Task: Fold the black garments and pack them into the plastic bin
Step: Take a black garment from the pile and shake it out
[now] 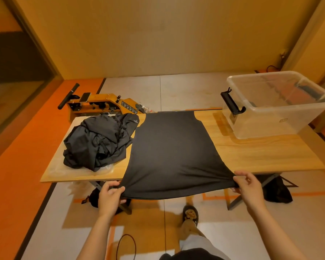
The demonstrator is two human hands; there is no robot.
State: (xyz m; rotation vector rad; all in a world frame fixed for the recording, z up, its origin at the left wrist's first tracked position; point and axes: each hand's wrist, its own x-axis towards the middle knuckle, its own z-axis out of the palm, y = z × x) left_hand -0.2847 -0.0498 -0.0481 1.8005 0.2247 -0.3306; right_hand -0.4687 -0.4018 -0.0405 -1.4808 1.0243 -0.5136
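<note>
A heap of black garments [99, 141] lies at the left end of the tabletop [261, 152] as the left hand [111, 197] pinches the near-left hem corner of a black garment [173, 152]. It is spread flat at the centre, long axis running away from the person, hem overhanging the near edge. The right hand [247, 186] pinches the opposite corner; the clear plastic bin [278, 104] stands far right.

Too small to read: pale logo [135, 121] on crumpled black garment heap [99, 141], far left; small label [283, 120] on near wall of clear plastic bin [261, 128], right.
</note>
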